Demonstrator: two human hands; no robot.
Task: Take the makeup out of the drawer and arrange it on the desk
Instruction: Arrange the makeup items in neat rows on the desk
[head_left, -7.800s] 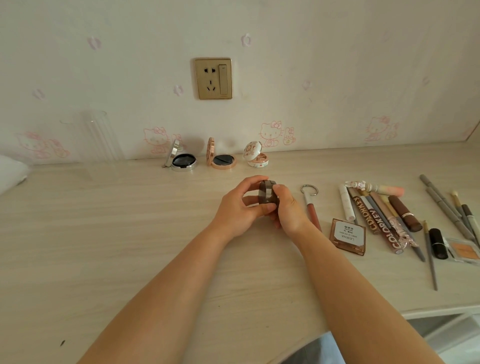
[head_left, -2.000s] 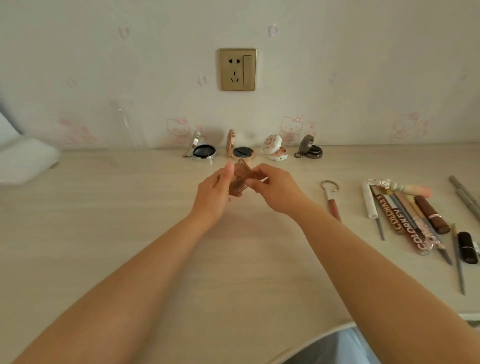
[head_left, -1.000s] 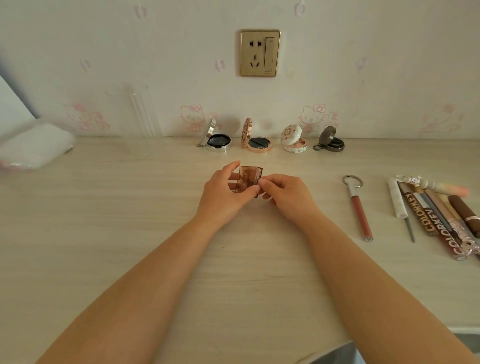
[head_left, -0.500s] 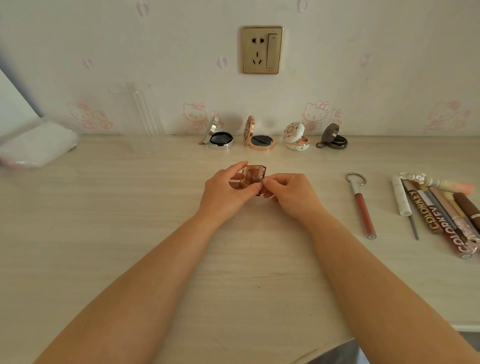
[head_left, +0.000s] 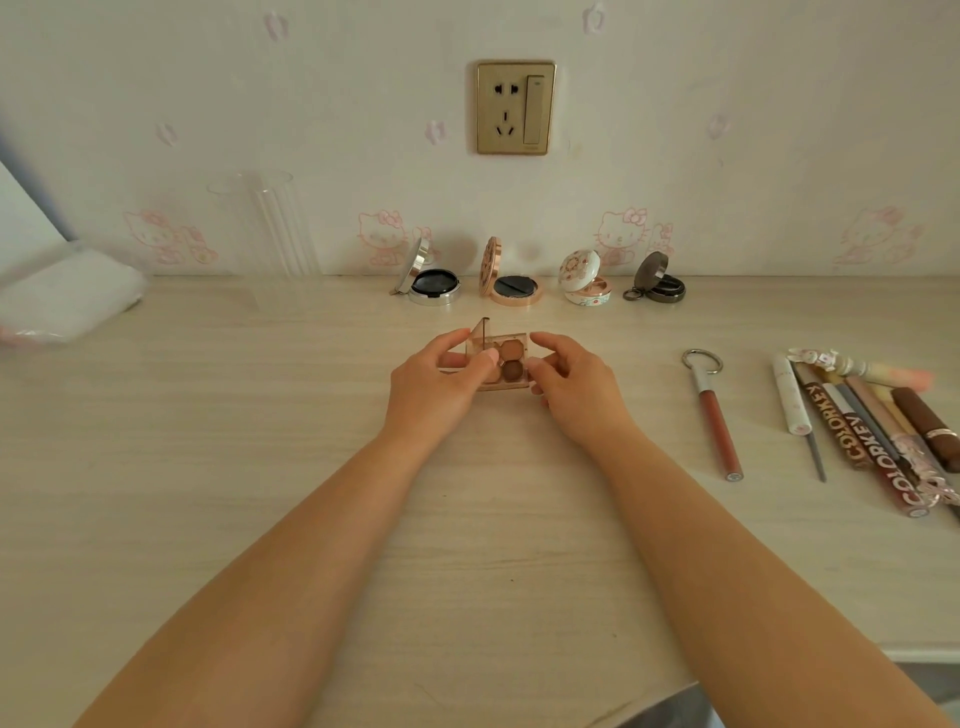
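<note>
A small square brown eyeshadow palette (head_left: 509, 361) with several brown pans sits between my hands at the desk's middle, its clear lid raised. My left hand (head_left: 441, 387) grips its left side and lid. My right hand (head_left: 569, 382) holds its right edge with thumb and fingers. Along the wall stand open compacts: a silver one (head_left: 431, 286), a rose-gold one (head_left: 511, 288), a white floral one (head_left: 584, 283) and a dark grey one (head_left: 660, 286).
A lip gloss with a ring (head_left: 714, 415) lies right of my hands. Several tubes, pencils and a brown lipstick (head_left: 924, 426) lie farther right. A clear acrylic holder (head_left: 270, 228) stands at the wall, a white packet (head_left: 67, 296) at far left. A wall socket (head_left: 514, 106) is above.
The palette's lid has swung up and the brown pans now show. My hands lowered the palette slightly toward the desk. The view shifted a little.
</note>
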